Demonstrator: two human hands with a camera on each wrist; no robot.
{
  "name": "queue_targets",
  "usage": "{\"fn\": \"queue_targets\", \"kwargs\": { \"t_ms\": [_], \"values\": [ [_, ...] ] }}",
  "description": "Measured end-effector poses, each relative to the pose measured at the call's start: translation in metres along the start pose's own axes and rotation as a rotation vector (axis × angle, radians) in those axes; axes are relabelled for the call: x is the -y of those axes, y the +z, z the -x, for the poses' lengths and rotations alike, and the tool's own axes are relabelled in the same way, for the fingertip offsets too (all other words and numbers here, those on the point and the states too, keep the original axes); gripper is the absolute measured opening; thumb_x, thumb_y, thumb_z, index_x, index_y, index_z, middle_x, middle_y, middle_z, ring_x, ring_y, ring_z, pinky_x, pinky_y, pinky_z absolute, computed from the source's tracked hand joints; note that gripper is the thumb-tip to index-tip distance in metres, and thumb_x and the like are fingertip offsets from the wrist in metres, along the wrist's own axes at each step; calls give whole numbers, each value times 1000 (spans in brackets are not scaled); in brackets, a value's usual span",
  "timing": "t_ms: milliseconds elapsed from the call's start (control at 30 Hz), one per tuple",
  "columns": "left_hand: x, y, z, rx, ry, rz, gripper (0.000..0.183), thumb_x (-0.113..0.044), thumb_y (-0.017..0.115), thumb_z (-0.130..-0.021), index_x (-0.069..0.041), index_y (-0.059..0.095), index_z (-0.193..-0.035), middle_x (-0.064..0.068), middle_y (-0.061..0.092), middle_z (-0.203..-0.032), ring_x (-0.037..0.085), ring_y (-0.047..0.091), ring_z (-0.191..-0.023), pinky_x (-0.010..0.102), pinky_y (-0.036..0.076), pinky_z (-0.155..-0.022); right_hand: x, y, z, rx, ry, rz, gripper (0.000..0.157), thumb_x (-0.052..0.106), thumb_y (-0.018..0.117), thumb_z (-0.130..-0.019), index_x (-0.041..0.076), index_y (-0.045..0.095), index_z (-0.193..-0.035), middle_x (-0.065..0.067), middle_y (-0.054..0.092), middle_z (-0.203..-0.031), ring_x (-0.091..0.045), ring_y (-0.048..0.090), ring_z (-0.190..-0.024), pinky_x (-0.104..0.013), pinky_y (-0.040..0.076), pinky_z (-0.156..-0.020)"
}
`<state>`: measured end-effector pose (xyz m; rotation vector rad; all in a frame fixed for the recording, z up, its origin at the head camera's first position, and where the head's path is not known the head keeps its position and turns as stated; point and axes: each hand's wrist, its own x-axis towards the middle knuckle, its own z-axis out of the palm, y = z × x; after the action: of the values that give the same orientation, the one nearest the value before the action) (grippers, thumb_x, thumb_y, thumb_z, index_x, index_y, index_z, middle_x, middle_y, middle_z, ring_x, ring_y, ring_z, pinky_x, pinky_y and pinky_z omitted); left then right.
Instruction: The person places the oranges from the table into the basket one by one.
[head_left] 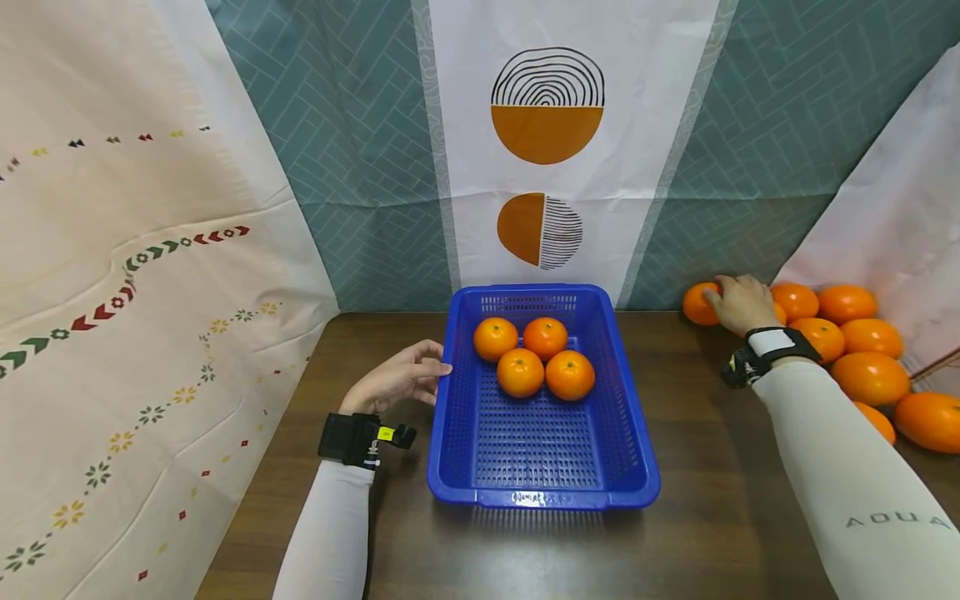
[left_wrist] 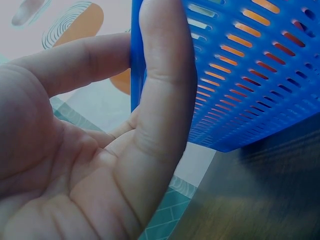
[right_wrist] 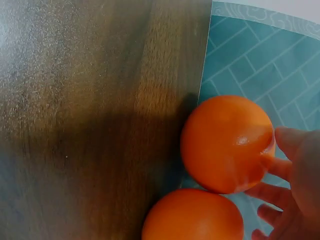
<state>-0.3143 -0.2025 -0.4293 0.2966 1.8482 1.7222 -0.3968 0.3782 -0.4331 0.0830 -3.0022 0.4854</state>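
A blue plastic basket [head_left: 637, 417] stands on the table, with several oranges [head_left: 521, 372] grouped toward its far end. My left hand [head_left: 397, 377] holds the basket's left rim; in the left wrist view its fingers lie on both sides of the slotted wall [left_wrist: 250, 100]. Over on the far right, my right hand [head_left: 742, 304] reaches to an orange [head_left: 698, 305] at the near-left end of a pile. In the right wrist view the fingertips lie along that orange's side [right_wrist: 225, 145], fingers loosely spread, and a second orange [right_wrist: 195, 217] sits beside it.
More oranges [head_left: 870, 378] lie in a pile at the right, along the right forearm. A patterned cloth [head_left: 360, 167] hangs behind the wooden table [head_left: 697, 467], and a cream cloth [head_left: 150, 333] hangs along the left side.
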Motion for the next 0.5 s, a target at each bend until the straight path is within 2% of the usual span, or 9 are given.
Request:
{"fn": "queue_targets", "kwargs": {
  "t_ms": [367,500],
  "values": [
    [1,0,0,-7,9,-2,33,-9,58,-105,1,43,-133,13,68,-103,23,72,-79,37,65,-74,-4,7,-5,-2,9,-26,51,28,40,-111,-16,44,-138,-44,40,-137,-64,29,-133,-74,14,-116],
    [1,1,1,-8,10,-2,35,-10,59,-105,1,42,-133,13,69,-103,23,71,-80,37,65,-74,-4,7,-7,11,10,-24,51,27,41,-110,-17,44,-138,-45,40,-136,-64,30,-132,-74,16,-115]
  ]
}}
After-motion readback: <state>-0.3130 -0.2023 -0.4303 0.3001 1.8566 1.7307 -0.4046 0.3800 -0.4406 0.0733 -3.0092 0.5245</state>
